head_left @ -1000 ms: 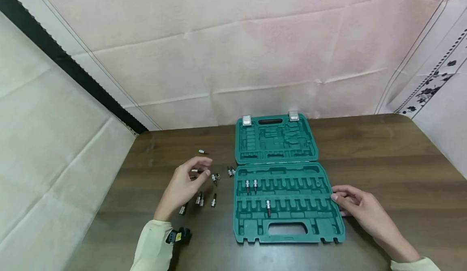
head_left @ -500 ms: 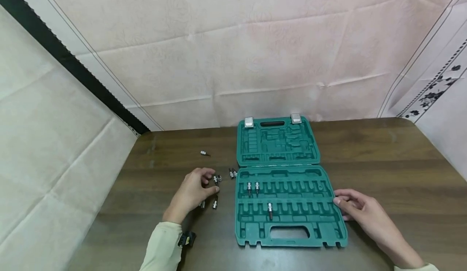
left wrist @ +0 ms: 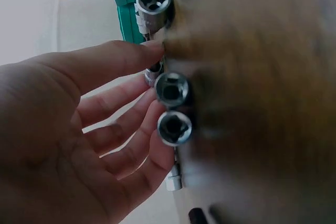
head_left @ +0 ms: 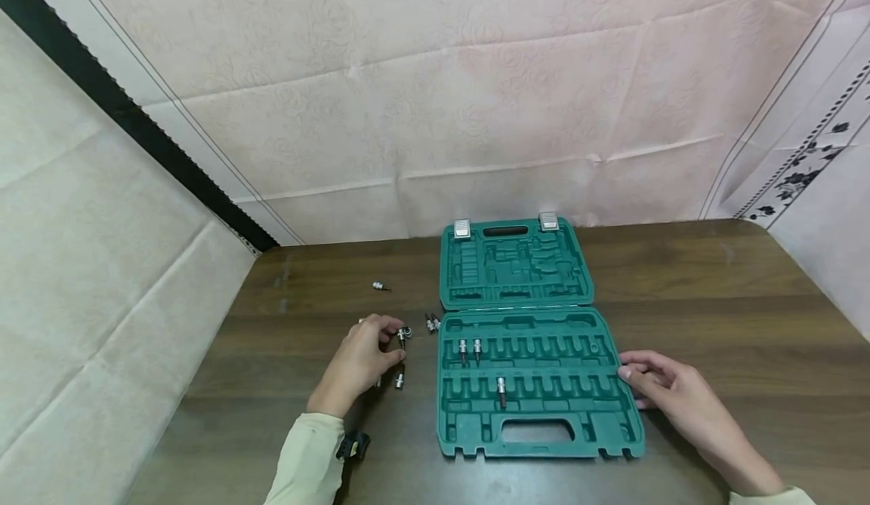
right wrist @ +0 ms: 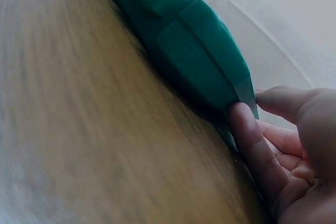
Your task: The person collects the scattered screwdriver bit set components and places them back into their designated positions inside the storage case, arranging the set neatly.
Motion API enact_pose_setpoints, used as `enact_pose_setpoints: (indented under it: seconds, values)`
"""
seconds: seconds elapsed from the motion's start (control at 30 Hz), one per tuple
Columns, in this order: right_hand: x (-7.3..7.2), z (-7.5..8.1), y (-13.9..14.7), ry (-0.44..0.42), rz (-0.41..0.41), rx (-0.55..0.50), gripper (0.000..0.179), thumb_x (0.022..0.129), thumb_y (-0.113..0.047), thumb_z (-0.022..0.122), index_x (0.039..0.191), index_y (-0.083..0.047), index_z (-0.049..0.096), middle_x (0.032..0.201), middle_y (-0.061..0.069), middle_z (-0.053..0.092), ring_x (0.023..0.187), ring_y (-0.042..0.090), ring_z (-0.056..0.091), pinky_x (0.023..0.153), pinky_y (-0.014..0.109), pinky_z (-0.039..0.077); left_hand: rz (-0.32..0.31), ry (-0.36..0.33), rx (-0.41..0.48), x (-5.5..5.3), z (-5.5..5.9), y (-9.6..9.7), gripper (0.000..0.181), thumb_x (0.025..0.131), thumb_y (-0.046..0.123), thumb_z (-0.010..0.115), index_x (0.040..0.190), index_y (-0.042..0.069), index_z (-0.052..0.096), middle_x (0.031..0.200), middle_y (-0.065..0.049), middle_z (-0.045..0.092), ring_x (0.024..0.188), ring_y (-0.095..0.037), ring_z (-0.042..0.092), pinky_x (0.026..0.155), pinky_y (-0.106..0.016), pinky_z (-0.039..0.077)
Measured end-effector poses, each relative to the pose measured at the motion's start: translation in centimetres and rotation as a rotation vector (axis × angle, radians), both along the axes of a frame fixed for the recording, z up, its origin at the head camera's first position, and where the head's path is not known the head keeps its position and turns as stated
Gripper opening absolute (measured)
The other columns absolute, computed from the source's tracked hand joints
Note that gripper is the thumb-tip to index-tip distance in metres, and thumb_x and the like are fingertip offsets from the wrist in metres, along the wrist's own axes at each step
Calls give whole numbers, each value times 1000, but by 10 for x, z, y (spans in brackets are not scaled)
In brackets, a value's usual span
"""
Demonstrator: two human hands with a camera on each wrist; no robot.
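My left hand (head_left: 362,358) is low over the table among loose bit sockets, thumb and fingers curled round a bit socket (head_left: 401,335). In the left wrist view, that socket (left wrist: 153,73) shows partly between thumb and fingers. Two other bit sockets (left wrist: 172,89) stand nearer the camera and cover some fingertips. An open green socket case (head_left: 537,407) lies to the right, with three bit sockets in its lower half, one of them a bit socket (head_left: 501,392) in the lower row. My right hand (head_left: 669,384) holds the case's right edge; its thumb (right wrist: 245,121) presses against the side wall.
More bit sockets lie left of the case: one bit socket (head_left: 381,286) farther back, a pair of bit sockets (head_left: 432,323) beside the hinge, and a bit socket (head_left: 399,378) nearer the front. The case lid (head_left: 516,263) lies back towards the papered wall (head_left: 476,112).
My left hand has come right and down to the bit socket, its fingers closing in around it. The right hand keeps its place on the case edge.
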State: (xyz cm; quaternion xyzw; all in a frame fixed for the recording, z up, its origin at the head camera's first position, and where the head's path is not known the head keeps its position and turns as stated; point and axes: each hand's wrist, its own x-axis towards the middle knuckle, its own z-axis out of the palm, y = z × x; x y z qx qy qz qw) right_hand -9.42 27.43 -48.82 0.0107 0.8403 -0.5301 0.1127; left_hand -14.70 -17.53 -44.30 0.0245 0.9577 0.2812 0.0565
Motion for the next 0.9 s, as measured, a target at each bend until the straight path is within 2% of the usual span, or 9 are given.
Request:
enact_pose_setpoints:
  seconds: [0.27,0.5,0.7,0.8,0.9]
  values:
    - [0,2,-2,21,-1,-6,50,108,-32,63,141,5,59,112,12,70,92,4,69,76,29,62,-3,29,-103,3,2,5,38,90,10,85,126,9,74,120,-8,69,105,-24,66,83,-45,58]
    - [2,3,-1,1,-13,2,53,107,-35,64,142,5,58,113,12,69,92,4,69,77,28,62,-35,93,-175,4,1,6,34,87,12,84,120,7,74,108,-5,69,92,-21,64,77,-43,59]
    - [1,3,-1,-15,-18,8,54,107,-36,64,142,4,58,114,13,69,93,5,69,77,29,62,-56,133,-200,4,1,5,33,84,18,83,113,7,72,102,-3,67,80,-17,59,67,-38,56]
    - [1,2,-1,-15,-21,10,54,107,-37,64,142,4,58,114,13,69,93,6,69,76,29,62,-58,141,-185,3,1,2,34,85,21,80,115,7,70,102,-3,65,75,-16,57,59,-33,51]
    - [1,0,-2,-7,-18,-2,54,107,-37,64,142,3,59,114,13,69,93,7,69,77,29,62,-41,152,-141,4,4,-2,35,87,22,78,118,9,68,102,-2,63,76,-16,56,58,-31,48]
